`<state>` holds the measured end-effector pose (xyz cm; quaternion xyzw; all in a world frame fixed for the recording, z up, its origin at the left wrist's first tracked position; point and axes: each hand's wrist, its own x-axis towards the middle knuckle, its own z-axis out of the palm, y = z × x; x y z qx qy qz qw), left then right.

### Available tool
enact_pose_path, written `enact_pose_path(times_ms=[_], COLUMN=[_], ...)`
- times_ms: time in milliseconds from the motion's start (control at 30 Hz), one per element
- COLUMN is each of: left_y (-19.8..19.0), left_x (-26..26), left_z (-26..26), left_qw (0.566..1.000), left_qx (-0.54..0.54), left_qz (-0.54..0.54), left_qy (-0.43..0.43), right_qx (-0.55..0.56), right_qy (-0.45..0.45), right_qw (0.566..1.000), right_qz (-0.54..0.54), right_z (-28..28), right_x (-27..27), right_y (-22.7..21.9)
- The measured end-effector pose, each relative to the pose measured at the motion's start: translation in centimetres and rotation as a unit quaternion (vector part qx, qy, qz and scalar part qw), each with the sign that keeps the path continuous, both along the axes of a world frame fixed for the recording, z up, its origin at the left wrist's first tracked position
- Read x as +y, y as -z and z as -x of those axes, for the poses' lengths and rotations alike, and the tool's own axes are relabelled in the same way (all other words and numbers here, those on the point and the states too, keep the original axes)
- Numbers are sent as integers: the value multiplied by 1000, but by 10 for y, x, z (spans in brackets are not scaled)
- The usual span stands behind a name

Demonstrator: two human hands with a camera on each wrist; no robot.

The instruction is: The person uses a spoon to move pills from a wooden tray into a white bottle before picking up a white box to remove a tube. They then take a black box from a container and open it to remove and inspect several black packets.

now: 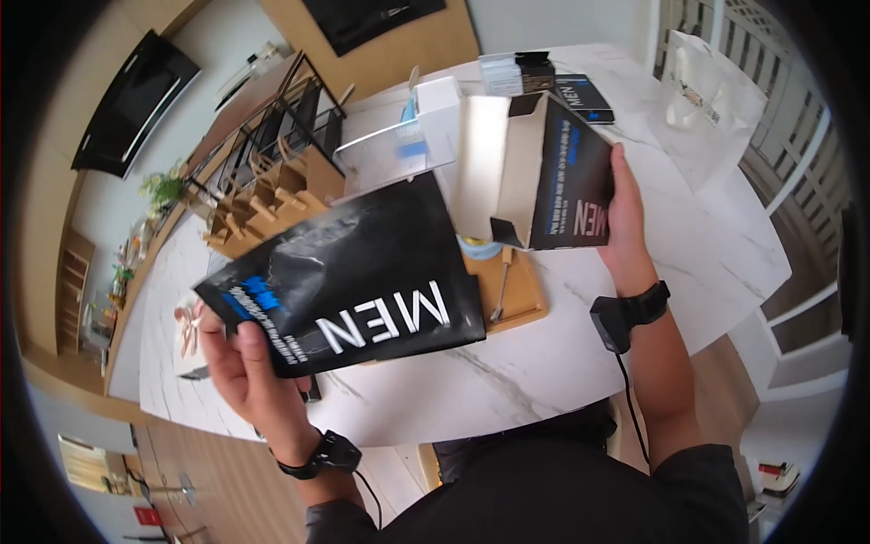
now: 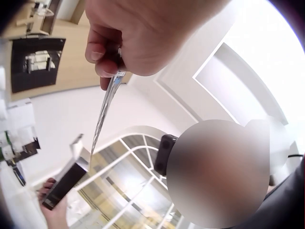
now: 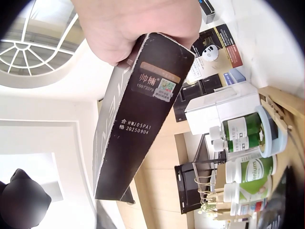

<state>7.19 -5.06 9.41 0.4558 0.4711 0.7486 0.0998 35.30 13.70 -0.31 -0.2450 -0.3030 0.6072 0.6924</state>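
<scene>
My left hand (image 1: pixel 258 385) pinches one corner of a flat, glossy black sachet (image 1: pixel 367 276) printed MEN, which is held out above the table. Seen edge-on in the left wrist view, the sachet (image 2: pixel 105 112) looks thin. My right hand (image 1: pixel 627 218) grips a black carton (image 1: pixel 580 172), also lettered MEN, by its outer side. Its flaps stand open toward the sachet, showing a pale inside. In the right wrist view the carton's dark side (image 3: pixel 138 114) carries a label with a code and printed numbers. Sachet and carton are apart.
Below them is a marbled white table (image 1: pixel 580 344) with a wooden tray (image 1: pixel 530 295). Brown paper bags (image 1: pixel 281 195) stand at left, a clear stand (image 1: pixel 385 154) behind. Green bottles (image 3: pixel 243 133) show in the right wrist view. A white bag (image 1: pixel 711 104) sits far right.
</scene>
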Motion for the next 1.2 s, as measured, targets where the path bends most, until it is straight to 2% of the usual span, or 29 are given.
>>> enact_pose_path(times_ms=[33,67,133,267,367,433,467,533,667,867,933,1200], left_y=[-9,-19,-32,-42,-42,-40,-41,-41,-38,-34,-35,-36], left_x=[4,15,31,63,65,66,65,64,69,71,70,68], left_z=[4,-7,-12,-11,-11,-9,-9,-10,-6,2,2,8], left_qw=[998,998,995,989,992,991,987,985,989,986,981,983], left_qx=[27,6,39,113,82,84,94,97,104,101,106,95], left_qz=[-6,-20,14,51,63,87,88,102,80,75,112,88], left_qy=[51,55,92,79,72,60,93,100,72,112,120,129], right_qx=[-11,-22,-40,-58,-70,-87,-91,-104,-112,-111,-98,-115], right_qy=[-4,-10,-6,-12,-9,-11,-12,1,-3,-11,-4,22], right_qw=[1000,1000,999,997,996,996,996,995,994,994,995,993], right_qz=[1,2,-32,-39,-57,-21,-21,-7,-12,-16,-5,0], right_z=[-1,-1,0,0,-2,-1,0,1,2,3,5,5], right_x=[-1,-3,-3,-5,-3,-4,-4,-4,-5,-6,-6,-9], right_y=[-1,-2,-2,-3,1,-1,-1,0,0,0,-2,-4])
